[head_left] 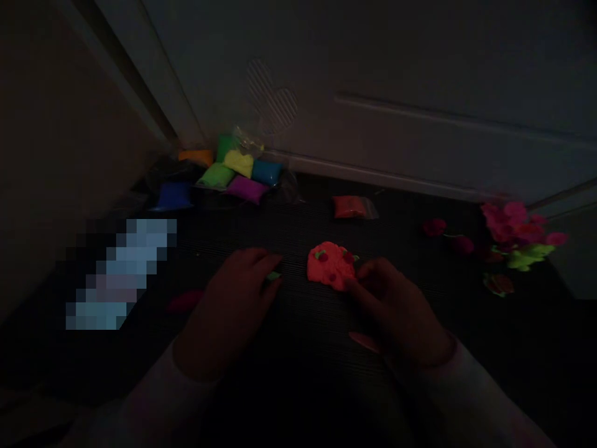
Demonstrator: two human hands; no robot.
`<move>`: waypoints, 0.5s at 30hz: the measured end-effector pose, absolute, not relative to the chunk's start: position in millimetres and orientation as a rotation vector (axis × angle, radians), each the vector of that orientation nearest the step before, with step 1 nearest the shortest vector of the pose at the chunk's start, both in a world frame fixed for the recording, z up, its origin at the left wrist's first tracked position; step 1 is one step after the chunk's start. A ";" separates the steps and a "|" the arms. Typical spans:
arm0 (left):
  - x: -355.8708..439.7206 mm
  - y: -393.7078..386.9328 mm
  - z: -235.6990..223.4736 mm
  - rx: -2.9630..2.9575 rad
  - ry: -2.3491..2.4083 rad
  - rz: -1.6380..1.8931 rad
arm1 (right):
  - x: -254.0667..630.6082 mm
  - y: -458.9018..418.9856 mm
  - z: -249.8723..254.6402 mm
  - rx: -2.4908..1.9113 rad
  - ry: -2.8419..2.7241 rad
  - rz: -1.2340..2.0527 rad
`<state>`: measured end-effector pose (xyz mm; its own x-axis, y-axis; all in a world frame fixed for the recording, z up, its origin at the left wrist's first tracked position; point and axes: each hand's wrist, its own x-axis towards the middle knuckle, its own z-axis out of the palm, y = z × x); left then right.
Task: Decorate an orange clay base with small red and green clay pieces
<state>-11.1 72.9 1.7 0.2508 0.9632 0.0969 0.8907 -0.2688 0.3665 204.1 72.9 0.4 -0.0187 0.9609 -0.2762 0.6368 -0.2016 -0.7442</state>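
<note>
Modelling clay shaped into a flat orange-red piece point(326, 269) lies on the dark table in front of me. Small dark red blobs and green leaf-like bits decorate its top. My left hand point(237, 298), to its left, pinches a small green clay piece point(273, 275) between thumb and fingers. The thumb and forefinger of my right hand point(396, 305) are at the right edge of the orange-red piece, with the thumb overlapping it. A slim pinkish object point(365, 341) lies below that hand, partly hidden. Beside my left wrist is a dark pink piece point(185, 301). The light is very dim.
Bags of coloured clay point(217, 176) lie in a cluster at the back left, against the pale wall. An orange-red bag point(351, 206) lies behind the clay piece. Pink clay flowers point(513, 221) stand at the right. A blurred-out rectangular patch point(125, 267) is at the left.
</note>
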 end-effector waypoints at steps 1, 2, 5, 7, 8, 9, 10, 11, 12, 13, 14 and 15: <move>-11.5 72.4 -1.1 2.264 1.719 0.412 | 205.1 73.5 -0.8 -1.852 -1.640 1.099; -11.5 72.3 -2.8 2.233 1.702 0.387 | 206.3 74.0 -1.7 -1.840 -1.612 1.118; -11.2 73.2 -2.8 2.129 1.654 0.381 | 210.3 75.5 -3.4 -1.803 -1.508 1.177; -11.2 73.3 -0.8 2.061 1.630 0.442 | 212.3 76.7 -3.9 -1.787 -1.474 1.207; -11.3 72.9 0.3 2.026 1.617 0.493 | 213.1 77.3 -3.9 -1.788 -1.469 1.216; -11.2 72.2 1.4 1.984 1.606 0.552 | 213.7 78.0 -3.5 -1.799 -1.475 1.219; -10.8 71.2 2.6 1.934 1.598 0.612 | 214.3 78.6 -2.8 -1.814 -1.497 1.224; -10.1 70.0 4.2 1.875 1.588 0.665 | 215.1 79.2 -1.6 -1.832 -1.529 1.219; -9.0 68.5 6.1 1.812 1.572 0.709 | 216.2 79.7 0.2 -1.851 -1.570 1.203; -7.4 66.7 8.3 1.742 1.550 0.741 | 217.7 79.9 2.5 -1.876 -1.617 1.167; -5.2 64.6 10.6 1.662 1.518 0.756 | 219.4 79.6 5.5 -1.903 -1.667 1.111; -2.5 62.2 12.9 1.575 1.472 0.762 | 221.1 78.6 8.9 -1.920 -1.716 1.039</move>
<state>-2.5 62.2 12.9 0.1296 0.9860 -0.1053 0.4831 0.0299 0.8750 221.1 78.6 8.9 -0.0095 0.9599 -0.2802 0.6933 -0.1956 -0.6936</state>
